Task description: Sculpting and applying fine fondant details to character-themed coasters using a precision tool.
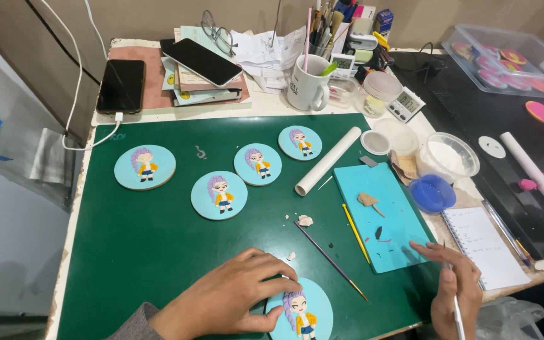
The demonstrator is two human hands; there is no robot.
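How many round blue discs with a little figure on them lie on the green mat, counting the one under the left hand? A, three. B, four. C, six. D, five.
D: four discs lie across the green mat, and a fifth disc sits under the left hand.

left hand (pixel 234 296): palm down, fingers spread, pressing; right hand (pixel 454 283): fingers curled, gripping

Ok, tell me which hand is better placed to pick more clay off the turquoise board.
Right. The right hand holds a thin tool at the turquoise board; the left hand is pressing on the decorated disc.
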